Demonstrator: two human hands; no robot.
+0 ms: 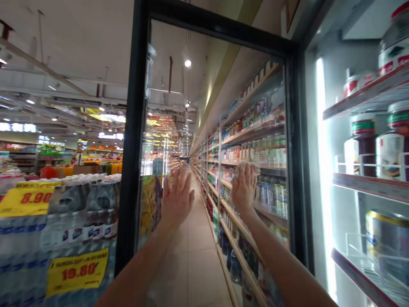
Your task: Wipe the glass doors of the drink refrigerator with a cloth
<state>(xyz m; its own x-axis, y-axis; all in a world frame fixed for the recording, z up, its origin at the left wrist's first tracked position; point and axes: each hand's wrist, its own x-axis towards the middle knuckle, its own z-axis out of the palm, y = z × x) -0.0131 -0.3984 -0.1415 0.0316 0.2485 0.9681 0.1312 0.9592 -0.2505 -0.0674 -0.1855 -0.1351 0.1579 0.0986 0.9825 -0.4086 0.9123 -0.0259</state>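
Observation:
An open glass fridge door with a black frame stands in front of me. My left hand lies flat against the glass, fingers stretched upward. My right hand presses a pale cloth against the glass further right, fingers spread over it. Through the pane I see the shop aisle and its shelves.
The lit fridge interior at right holds jars and cans on wire-fronted shelves. Stacked bottled water packs with yellow price signs stand at left. A long tiled aisle with stocked shelves runs ahead.

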